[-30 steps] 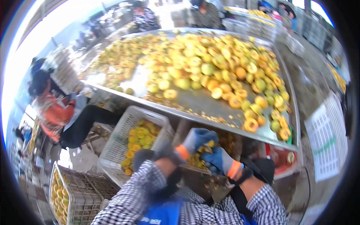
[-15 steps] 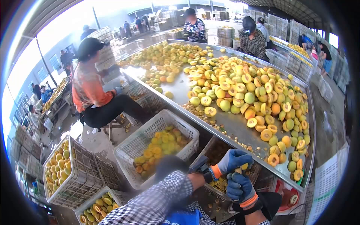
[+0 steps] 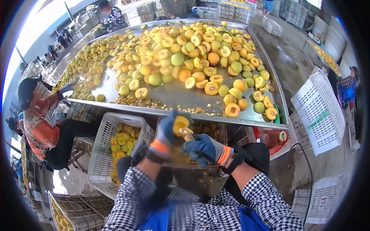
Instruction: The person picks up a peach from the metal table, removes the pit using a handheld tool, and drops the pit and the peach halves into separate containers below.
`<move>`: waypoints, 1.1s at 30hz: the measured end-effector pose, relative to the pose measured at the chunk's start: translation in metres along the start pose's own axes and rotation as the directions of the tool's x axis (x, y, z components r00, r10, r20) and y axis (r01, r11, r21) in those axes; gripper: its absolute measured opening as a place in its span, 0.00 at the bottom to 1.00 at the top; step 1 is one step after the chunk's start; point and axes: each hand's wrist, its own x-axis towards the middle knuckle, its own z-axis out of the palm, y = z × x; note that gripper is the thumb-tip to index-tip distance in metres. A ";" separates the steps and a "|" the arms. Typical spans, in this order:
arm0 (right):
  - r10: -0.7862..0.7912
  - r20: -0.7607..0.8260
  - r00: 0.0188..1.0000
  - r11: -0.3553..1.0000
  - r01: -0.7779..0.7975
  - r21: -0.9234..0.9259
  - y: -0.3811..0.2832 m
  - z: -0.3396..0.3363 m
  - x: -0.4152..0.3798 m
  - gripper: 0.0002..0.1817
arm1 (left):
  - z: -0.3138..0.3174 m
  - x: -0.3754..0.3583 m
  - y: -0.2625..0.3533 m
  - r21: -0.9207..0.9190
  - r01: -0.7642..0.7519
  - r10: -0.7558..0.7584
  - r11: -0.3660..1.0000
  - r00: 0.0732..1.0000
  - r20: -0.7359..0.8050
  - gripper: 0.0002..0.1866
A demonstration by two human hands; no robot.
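Note:
My left hand (image 3: 166, 131), in a blue-grey glove with an orange cuff, is closed round a yellow peach half (image 3: 180, 124) and is partly blurred. Close to its right, my right hand (image 3: 203, 148), gloved alike, grips a small hand tool (image 3: 187, 133) whose pale tip is at the peach half's lower edge. Most of that tool is hidden by the fingers. Below both hands stands a crate (image 3: 181, 166) with yellow pieces inside. Ahead, many halved peaches (image 3: 211, 88) are heaped on the metal table (image 3: 169, 98), and loose pits (image 3: 169, 107) lie along its near edge.
A white crate (image 3: 96, 154) of peach halves stands at my left, near a seated person in an orange top (image 3: 40, 129). To the right are a red container (image 3: 271, 138), a black cable (image 3: 310, 173) and upright white crates (image 3: 320, 111). Other people sit across the table.
The view has turned to the right, so the table now lies more level ahead. My hands have drawn slightly apart, showing the peach half and the tool's tip.

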 end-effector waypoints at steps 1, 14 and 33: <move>0.047 -0.067 0.997 0.967 -0.063 -0.249 -0.002 -0.008 0.002 0.15 | -0.003 -0.005 0.013 -0.042 -0.011 0.013 0.999 0.998 0.058 0.31; -0.253 -0.448 0.858 0.262 -0.385 -0.885 0.013 -0.039 0.004 0.20 | -0.112 -0.053 0.159 0.913 0.378 0.529 -0.152 0.812 -0.248 0.19; -0.582 -0.415 0.700 0.808 0.439 -0.393 -0.011 -0.021 0.020 0.25 | 0.047 0.005 0.050 0.674 -0.313 0.343 0.669 0.935 0.093 0.13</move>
